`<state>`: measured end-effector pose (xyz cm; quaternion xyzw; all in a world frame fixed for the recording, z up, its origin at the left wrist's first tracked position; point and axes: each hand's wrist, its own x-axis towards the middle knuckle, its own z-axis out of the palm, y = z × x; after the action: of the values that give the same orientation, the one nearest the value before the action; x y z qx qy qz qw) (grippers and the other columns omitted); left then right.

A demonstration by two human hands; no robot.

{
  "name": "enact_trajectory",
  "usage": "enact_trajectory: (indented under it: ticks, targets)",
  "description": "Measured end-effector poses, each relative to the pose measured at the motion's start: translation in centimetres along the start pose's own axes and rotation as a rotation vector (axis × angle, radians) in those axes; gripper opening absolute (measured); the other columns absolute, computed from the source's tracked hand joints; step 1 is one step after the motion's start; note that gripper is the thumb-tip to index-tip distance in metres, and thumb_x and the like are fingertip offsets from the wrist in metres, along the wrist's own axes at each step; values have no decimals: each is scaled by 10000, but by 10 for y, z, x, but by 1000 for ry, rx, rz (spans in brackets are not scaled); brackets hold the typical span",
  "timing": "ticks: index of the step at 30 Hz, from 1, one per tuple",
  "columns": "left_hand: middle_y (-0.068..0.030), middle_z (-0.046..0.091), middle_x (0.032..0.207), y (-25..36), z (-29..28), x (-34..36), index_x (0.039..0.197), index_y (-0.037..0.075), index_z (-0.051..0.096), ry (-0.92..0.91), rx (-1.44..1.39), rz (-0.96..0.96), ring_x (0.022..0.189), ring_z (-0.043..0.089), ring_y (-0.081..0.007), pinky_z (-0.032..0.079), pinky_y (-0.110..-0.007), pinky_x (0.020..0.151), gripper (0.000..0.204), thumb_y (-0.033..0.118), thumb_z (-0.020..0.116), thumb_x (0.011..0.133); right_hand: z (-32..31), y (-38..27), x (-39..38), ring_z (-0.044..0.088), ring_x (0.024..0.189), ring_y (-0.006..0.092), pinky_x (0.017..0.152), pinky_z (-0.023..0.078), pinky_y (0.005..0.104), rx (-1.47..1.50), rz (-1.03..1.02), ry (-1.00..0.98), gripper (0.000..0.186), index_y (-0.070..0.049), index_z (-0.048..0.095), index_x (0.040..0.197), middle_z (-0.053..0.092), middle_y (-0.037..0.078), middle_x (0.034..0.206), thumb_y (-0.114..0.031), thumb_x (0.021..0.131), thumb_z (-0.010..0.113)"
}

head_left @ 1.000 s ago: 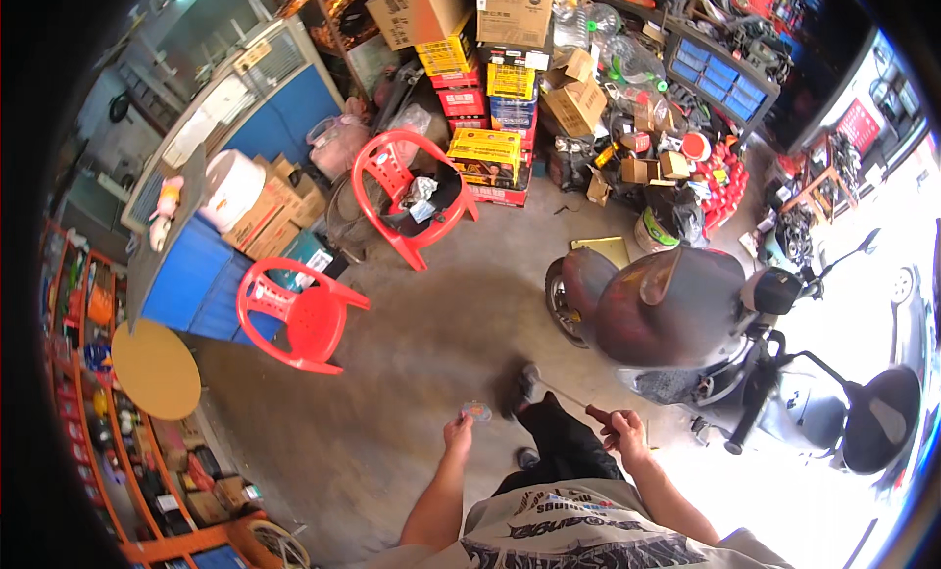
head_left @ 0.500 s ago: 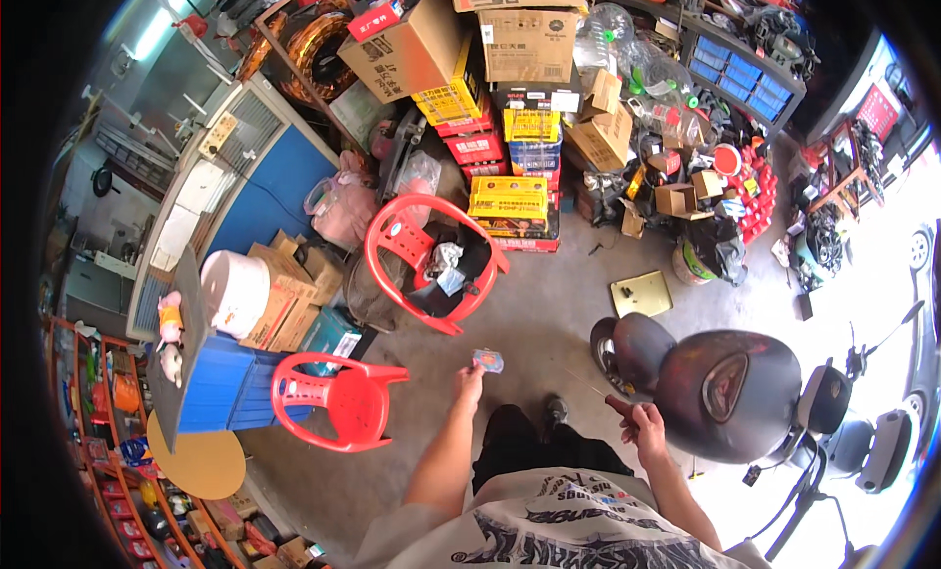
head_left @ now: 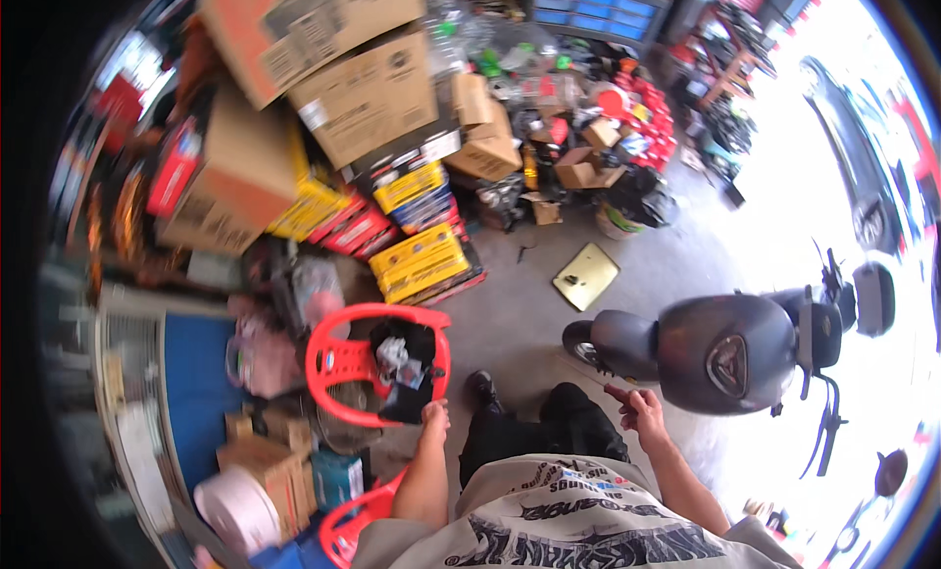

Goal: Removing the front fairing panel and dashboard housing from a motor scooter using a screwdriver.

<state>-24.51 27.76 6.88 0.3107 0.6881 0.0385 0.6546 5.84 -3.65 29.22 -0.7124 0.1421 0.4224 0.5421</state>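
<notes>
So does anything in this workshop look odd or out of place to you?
The red plastic chair by the left hand is piled with dark clutter instead of being free to sit on. A flat yellowish sheet lies loose on the bare concrete floor, and the cardboard boxes look stacked unevenly.

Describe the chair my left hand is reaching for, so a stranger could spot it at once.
Start at the stack of cardboard boxes and drop past the yellow crates to the floor. The red chair there, at the left hand, has dark clutter on its seat; the other red chair lies nearer you, half hidden.
</notes>
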Motion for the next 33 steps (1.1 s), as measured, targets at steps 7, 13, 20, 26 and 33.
enact_trajectory:
  ticks: [7, 13, 20, 26, 33]
  targets:
    - [-13, 499, 640, 111, 110, 36, 992, 42, 614, -227, 518, 87, 451, 415, -91, 321, -237, 360, 288, 85, 340, 914, 14, 1, 10, 574, 667, 124, 523, 479, 243, 257, -49, 198, 274, -5, 487, 1061, 672, 117, 919, -260, 959, 501]
    - [-38, 578, 703, 194, 260, 49, 992, 37, 625, -366, 764, 206, 529, 531, -111, 392, -245, 416, 293, 25, 362, 862, 2, -9, 57, 559, 529, 140, 478, 475, 250, 399, 42, 299, 270, -49, 496, 1070, 615, 100, 826, -298, 966, 509]
    - [-71, 632, 849, 196, 426, 76, 1039, 25, 627, -538, 1016, 191, 631, 606, -135, 465, -259, 492, 296, 5, 421, 827, 13, -18, 91, 563, 533, 150, 477, 463, 254, 671, 119, 455, 277, -58, 478, 1123, 616, 103, 831, -289, 972, 504]
    - [-62, 649, 826, 132, 566, 174, 1056, 12, 653, -573, 1122, 182, 669, 606, -123, 486, -256, 530, 250, 119, 507, 884, 42, -18, 135, 569, 529, 154, 492, 478, 259, 877, 305, 569, 275, -15, 449, 1161, 611, 134, 820, -225, 986, 475]
    - [-80, 653, 775, 84, 665, 273, 998, 33, 657, -591, 1229, 191, 627, 608, -140, 474, -285, 497, 220, 202, 566, 889, 74, -27, 172, 584, 537, 167, 500, 489, 261, 1047, 435, 692, 244, -10, 433, 1160, 618, 146, 829, -188, 994, 450]
